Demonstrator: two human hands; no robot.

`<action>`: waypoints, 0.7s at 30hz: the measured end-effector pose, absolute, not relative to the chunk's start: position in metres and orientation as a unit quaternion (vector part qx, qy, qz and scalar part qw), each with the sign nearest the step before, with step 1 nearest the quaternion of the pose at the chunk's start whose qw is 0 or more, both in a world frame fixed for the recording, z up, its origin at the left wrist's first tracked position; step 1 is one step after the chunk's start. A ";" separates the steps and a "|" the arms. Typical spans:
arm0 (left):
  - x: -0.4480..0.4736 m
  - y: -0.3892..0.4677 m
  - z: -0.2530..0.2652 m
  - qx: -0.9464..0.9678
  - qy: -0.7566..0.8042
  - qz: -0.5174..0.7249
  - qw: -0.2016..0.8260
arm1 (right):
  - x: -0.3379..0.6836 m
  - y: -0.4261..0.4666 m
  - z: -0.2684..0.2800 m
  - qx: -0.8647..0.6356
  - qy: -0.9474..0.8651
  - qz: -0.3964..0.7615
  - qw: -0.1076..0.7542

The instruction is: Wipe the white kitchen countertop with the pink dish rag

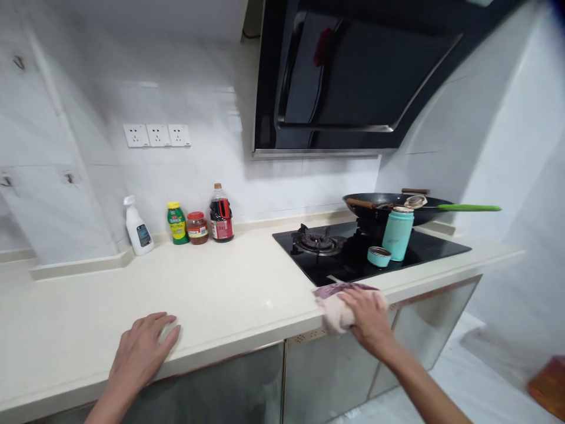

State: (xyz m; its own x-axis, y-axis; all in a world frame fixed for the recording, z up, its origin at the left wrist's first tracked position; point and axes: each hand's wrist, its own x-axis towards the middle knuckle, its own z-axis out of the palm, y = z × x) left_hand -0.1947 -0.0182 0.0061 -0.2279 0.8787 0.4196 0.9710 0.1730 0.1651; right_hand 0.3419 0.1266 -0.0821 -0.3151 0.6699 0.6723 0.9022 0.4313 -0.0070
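Note:
My right hand (364,315) presses a pink and purple cloth (338,312) onto the front edge of the pale countertop (238,288), just before the stove. Part of the cloth hangs over the edge, and the fingers lie bunched over it. Farther left, my left hand (143,344) rests on the countertop near its front edge, holding nothing, with the thumb apart from the fingers. Behind the cloth is the black glass gas stove (326,271). On it stand a turquoise flask (398,235) and its small turquoise cup (378,257).
A wok (392,203) with a green-handled utensil (470,207) sits on the right burner. Along the wall stand a white spray bottle (138,229), a green bottle (177,224), a red-lidded jar (197,228) and a dark sauce bottle (221,218). A black range hood (353,82) overhangs the stove.

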 end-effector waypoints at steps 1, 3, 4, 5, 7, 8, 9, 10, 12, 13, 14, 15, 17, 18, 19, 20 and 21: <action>-0.194 -0.018 0.006 -0.609 -0.759 -0.201 0.114 | 0.363 0.132 -0.083 -0.523 -0.772 -0.192 0.306; -0.192 -0.018 0.007 -0.607 -0.760 -0.202 0.113 | 0.395 0.140 -0.084 -0.546 -0.760 -0.184 0.301; -0.192 -0.018 0.007 -0.607 -0.760 -0.203 0.112 | 0.405 0.142 -0.083 -0.546 -0.762 -0.174 0.302; -0.191 -0.019 0.007 -0.607 -0.760 -0.204 0.111 | 0.411 0.142 -0.082 -0.539 -0.768 -0.157 0.308; -0.189 -0.021 0.008 -0.607 -0.760 -0.205 0.110 | 0.415 0.141 -0.077 -0.526 -0.773 -0.108 0.339; -0.188 -0.021 0.008 -0.606 -0.760 -0.205 0.110 | 0.414 0.139 -0.072 -0.529 -0.765 -0.078 0.358; -0.188 -0.022 0.008 -0.606 -0.760 -0.206 0.110 | 0.412 0.138 -0.067 -0.543 -0.750 -0.049 0.376; -0.188 -0.023 0.007 -0.606 -0.759 -0.209 0.112 | 0.409 0.139 -0.060 -0.563 -0.728 -0.026 0.390; -0.187 -0.024 0.007 -0.605 -0.758 -0.216 0.115 | 0.404 0.144 -0.043 -0.604 -0.685 -0.006 0.407; -0.187 -0.024 0.007 -0.605 -0.757 -0.220 0.116 | 0.401 0.150 -0.033 -0.620 -0.669 -0.009 0.411; -0.187 -0.024 0.007 -0.604 -0.756 -0.224 0.117 | 0.398 0.158 -0.023 -0.634 -0.656 -0.020 0.410; -0.187 -0.024 0.007 -0.603 -0.756 -0.227 0.116 | 0.394 0.167 -0.014 -0.644 -0.648 -0.034 0.405; -0.187 -0.025 0.007 -0.602 -0.757 -0.229 0.113 | 0.386 0.188 -0.001 -0.661 -0.639 -0.064 0.388; -0.186 -0.025 0.008 -0.601 -0.757 -0.229 0.111 | 0.382 0.199 0.003 -0.667 -0.636 -0.079 0.380; -0.186 -0.026 0.008 -0.600 -0.759 -0.229 0.109 | 0.377 0.208 0.004 -0.666 -0.641 -0.089 0.370; -0.185 -0.026 0.008 -0.599 -0.759 -0.230 0.107 | 0.373 0.217 0.003 -0.658 -0.656 -0.094 0.359; -0.185 -0.027 0.009 -0.598 -0.759 -0.233 0.107 | 0.369 0.225 -0.001 -0.643 -0.678 -0.093 0.343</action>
